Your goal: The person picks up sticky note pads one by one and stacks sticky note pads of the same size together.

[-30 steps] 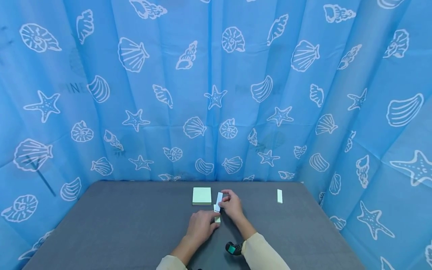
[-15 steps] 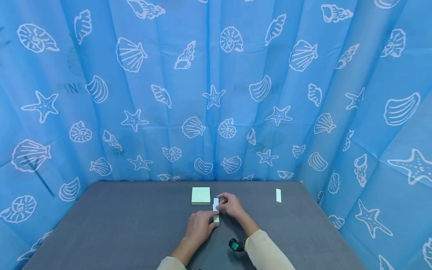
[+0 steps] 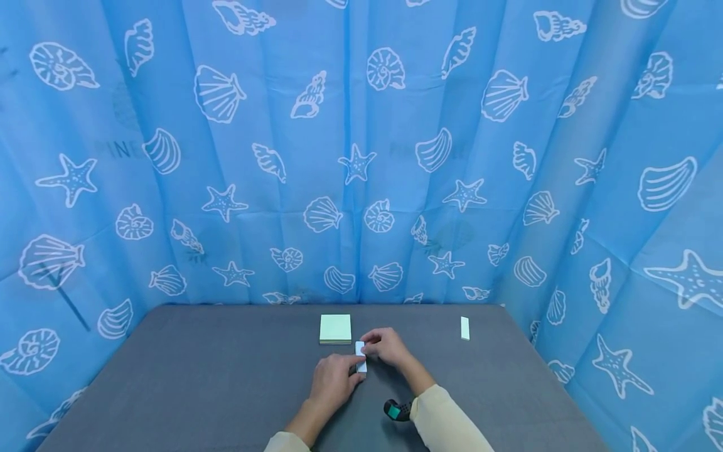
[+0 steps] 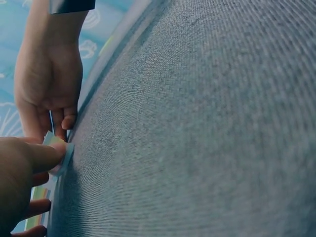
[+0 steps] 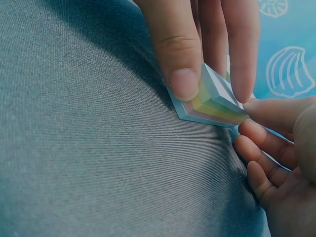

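Observation:
A small stack of narrow sticky notes point(image 3: 361, 366) lies between the hands, with a white top and blue, pink and yellow layers along its edge point(image 5: 210, 109). My left hand point(image 3: 333, 382) pinches it, thumb on the near side and fingers across the top. At the far end my right hand point(image 3: 388, 347) holds it with thumb and fingertips; in the right wrist view that hand point(image 5: 296, 158) comes in from the right edge, its lower fingers curled below the stack. In the left wrist view the pinched stack point(image 4: 69, 159) is partly hidden by the left hand.
Just beyond the hands lies a square pale green sticky-note pad point(image 3: 336, 328). A narrow pale strip point(image 3: 465, 328) lies apart on the right of the grey table point(image 3: 226, 370). A black and green device point(image 3: 397, 410) is by the right sleeve. Blue shell-print curtains point(image 3: 361, 157) surround the table.
The white strip in my right hand was tilted above the stack; it has come down, drawn nearer, and now lies in line on top. My left hand has stayed almost in place.

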Available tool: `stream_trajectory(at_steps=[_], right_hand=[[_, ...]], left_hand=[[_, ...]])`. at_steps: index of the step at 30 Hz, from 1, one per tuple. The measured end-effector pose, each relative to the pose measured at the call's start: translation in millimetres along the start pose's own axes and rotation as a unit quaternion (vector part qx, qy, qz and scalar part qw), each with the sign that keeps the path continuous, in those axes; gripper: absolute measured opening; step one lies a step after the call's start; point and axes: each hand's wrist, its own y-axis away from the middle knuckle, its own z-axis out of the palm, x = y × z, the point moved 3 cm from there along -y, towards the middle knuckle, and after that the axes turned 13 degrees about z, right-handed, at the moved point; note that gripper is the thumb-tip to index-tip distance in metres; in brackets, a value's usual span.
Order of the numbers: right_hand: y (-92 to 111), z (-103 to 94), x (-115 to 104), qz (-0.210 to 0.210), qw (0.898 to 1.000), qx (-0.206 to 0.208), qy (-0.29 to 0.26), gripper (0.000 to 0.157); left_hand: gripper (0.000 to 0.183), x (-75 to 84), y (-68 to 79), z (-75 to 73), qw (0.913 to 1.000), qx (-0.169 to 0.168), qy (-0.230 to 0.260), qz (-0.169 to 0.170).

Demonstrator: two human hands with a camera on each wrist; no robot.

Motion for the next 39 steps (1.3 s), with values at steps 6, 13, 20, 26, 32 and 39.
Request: stream_trajectory(at_steps=[6, 13, 20, 26, 32, 39], right_hand=[[1, 1.2, -1, -0.002, 1.0, -0.002, 0.003, 0.014], [2, 1.1, -2, 0.001, 1.0, -0.003, 0.007, 0.014], [8, -0.9, -2, -0.024, 0.999, 0.024, -0.017, 0.017], [13, -10.2, 10, -0.035, 0.996, 0.065, -0.041, 0.016], [20, -30.7, 19, -0.045, 0.993, 0.106, -0.032, 0.014], [27, -60.5, 32, -0.03, 0.985, 0.172, -0.003, 0.012]], left_hand=[[0.035, -1.7, 1.7, 1.0, 0.9999, 0.011, -0.002, -0.005], [0.036, -2.4, 1.3, -0.3, 0.9998, 0.004, 0.004, -0.019], [0.035, -0.8, 0.3, 0.7, 0.9992, -0.005, 0.003, -0.039], [0.035, 1.7, -0.6, 2.7, 0.9982, -0.006, 0.008, -0.059], [0.035, 2.0, 0.1, 2.7, 0.9977, -0.005, 0.006, -0.067], [0.034, 2.5, 2.3, 2.5, 0.9981, 0.005, 0.007, -0.061]])
